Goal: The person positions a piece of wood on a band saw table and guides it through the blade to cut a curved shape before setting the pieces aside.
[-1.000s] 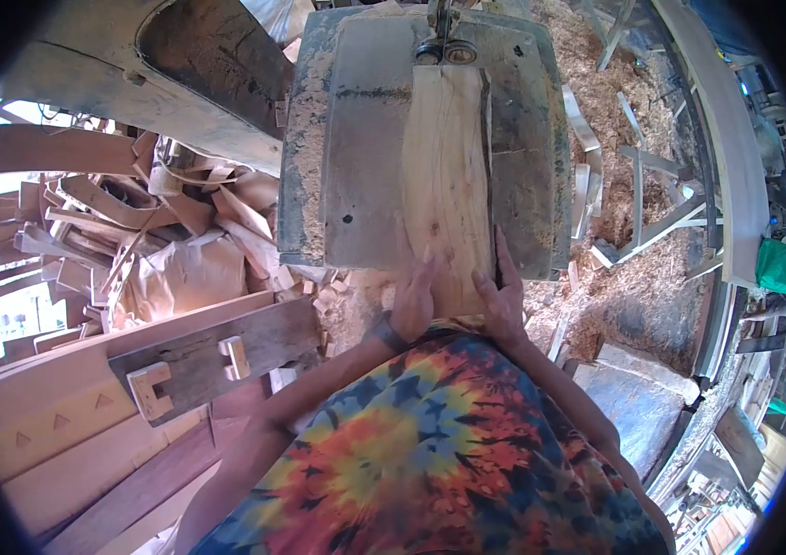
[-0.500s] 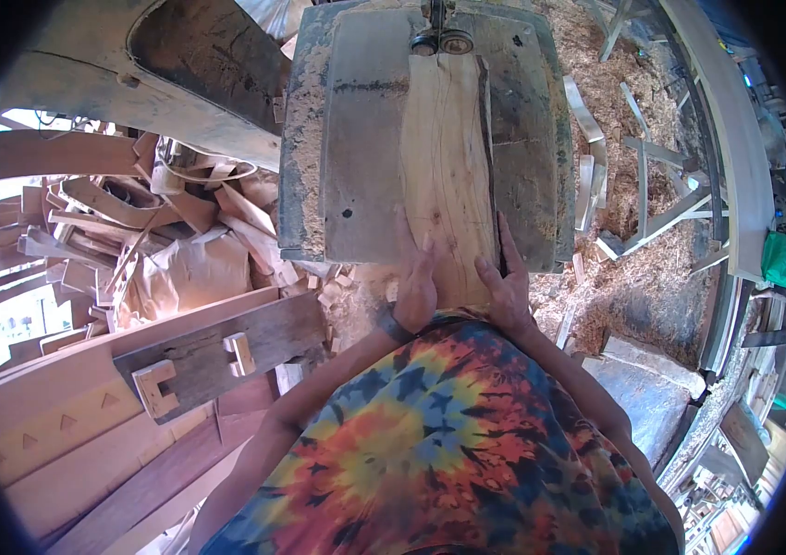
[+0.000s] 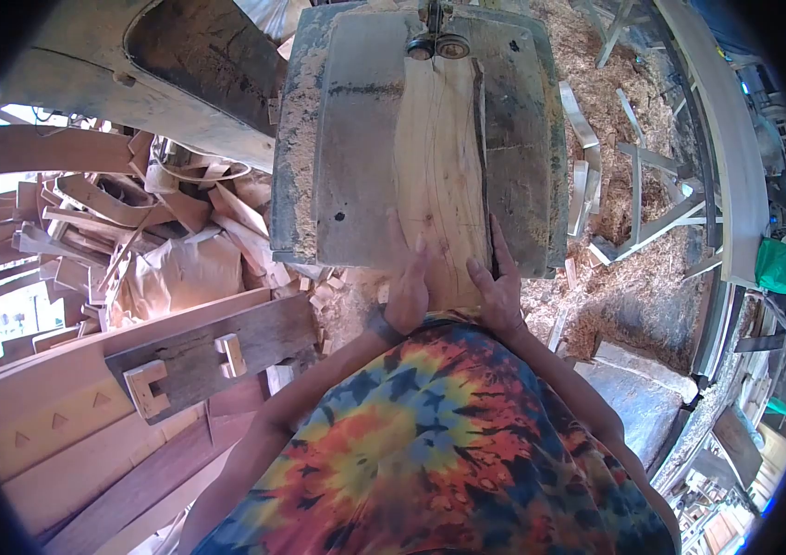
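A pale wooden plank (image 3: 441, 157) with curved pencil lines and a dark bark-like right edge lies flat on the bandsaw table (image 3: 356, 176). Its far end is at the saw's guide rollers (image 3: 439, 46); the blade itself is hard to make out. My left hand (image 3: 408, 294) holds the plank's near left edge, thumb on top. On the opposite edge, my right hand (image 3: 501, 289) grips with its thumb over the top face and its fingers along the side. The plank's near end reaches my tie-dyed shirt (image 3: 411, 425).
The saw's large frame (image 3: 162, 83) stands at the left. Offcuts (image 3: 180, 203) and a pale sack (image 3: 176, 282) pile up beyond a dark notched board (image 3: 217, 356). Sawdust and wood strips (image 3: 638, 194) cover the floor at right, near a green bag (image 3: 775, 266).
The whole view has shifted slightly left and down. Both hands keep their hold on the plank, and any movement of it against the table is too small to tell.
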Motion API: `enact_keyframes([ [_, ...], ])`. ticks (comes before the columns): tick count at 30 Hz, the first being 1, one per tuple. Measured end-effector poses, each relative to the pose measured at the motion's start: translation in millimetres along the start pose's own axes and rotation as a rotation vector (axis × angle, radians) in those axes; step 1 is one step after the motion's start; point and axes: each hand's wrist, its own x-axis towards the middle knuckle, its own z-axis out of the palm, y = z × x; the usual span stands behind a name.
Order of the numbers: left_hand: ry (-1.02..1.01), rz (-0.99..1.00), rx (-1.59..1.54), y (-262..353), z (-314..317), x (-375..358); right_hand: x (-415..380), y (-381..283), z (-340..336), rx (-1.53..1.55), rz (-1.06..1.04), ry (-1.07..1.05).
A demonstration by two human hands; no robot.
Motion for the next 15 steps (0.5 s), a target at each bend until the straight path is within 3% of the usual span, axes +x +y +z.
enact_keyframes([
  [15, 0.017, 0.025, 0.046, -2.9, -0.2, 4.3, 4.7, -7.6, 0.4, 0.053, 0.027, -0.019],
])
